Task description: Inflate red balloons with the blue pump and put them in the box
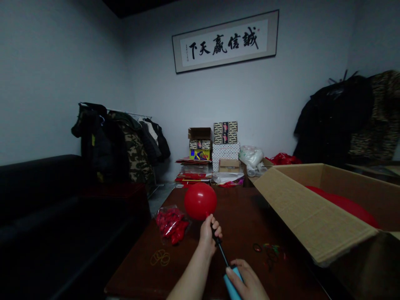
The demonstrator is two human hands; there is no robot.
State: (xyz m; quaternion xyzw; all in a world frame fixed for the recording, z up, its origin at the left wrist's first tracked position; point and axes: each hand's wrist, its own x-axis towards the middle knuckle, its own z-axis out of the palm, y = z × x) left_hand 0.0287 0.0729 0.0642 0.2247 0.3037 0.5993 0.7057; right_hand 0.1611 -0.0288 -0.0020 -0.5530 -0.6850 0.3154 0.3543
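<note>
My left hand [208, 234] is closed around the black nozzle end of a hand pump, pinching the neck of a red balloon [200, 200] that stands partly inflated above it. Closer to me, my right hand [246, 280] grips the pump's light blue barrel [231, 283]. The black pump rod [221, 248] runs between the two hands. Both hands hover over the dark wooden table [240, 216].
A clear bag of red uninflated balloons [171, 223] lies left of the hands, with rubber bands [160, 257] nearer me and more bands [269, 250] to the right. An open cardboard box [315, 212] holding inflated red balloons fills the right. Black sofa at left; stacked boxes and coats behind.
</note>
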